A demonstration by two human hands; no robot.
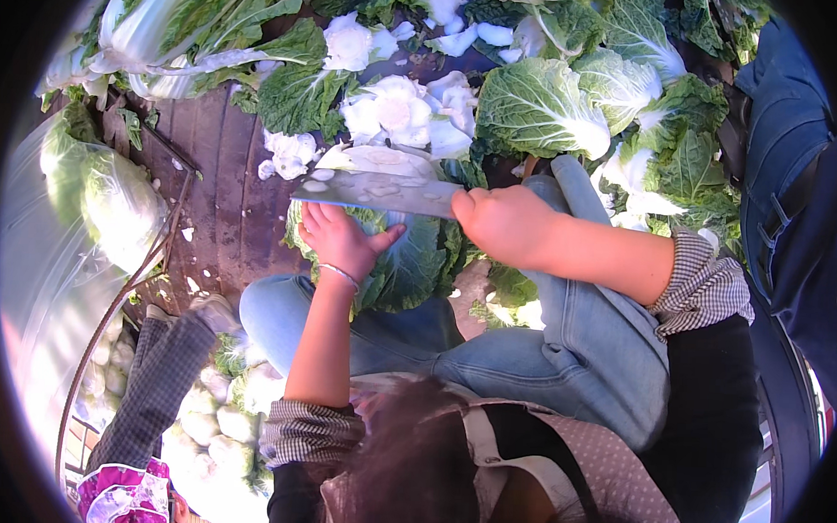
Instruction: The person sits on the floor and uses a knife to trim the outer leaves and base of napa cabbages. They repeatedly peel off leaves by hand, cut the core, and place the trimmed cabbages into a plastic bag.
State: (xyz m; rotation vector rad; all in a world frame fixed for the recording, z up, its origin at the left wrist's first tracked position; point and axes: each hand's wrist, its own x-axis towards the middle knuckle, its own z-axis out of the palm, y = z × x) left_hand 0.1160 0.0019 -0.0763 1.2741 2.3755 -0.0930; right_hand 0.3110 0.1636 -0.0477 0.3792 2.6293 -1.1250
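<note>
A napa cabbage (413,265) lies between my knees, its pale stem end pointing away from me. My left hand (340,239) is spread on the left of its leaves, thumb out to the right, steadying it. In my right hand (499,223) is the handle of a wide-bladed kitchen knife (379,191), mostly hidden by the fist. The wet blade, dotted with drops, lies across the cabbage near its stem end, just beyond my left fingertips. Whether the edge is cutting in cannot be told. Beyond the blade sit cut white stem ends (394,112).
Loose cabbage leaves (545,107) lie ahead and right. Whole cabbages (185,25) stand at upper left; a plastic-wrapped one (120,196) rests beside a metal rod (174,218). Dark ribbed boards (244,214) form the floor. Another person's checked sleeve (155,390) shows lower left, dark-blue clothing (788,171) right.
</note>
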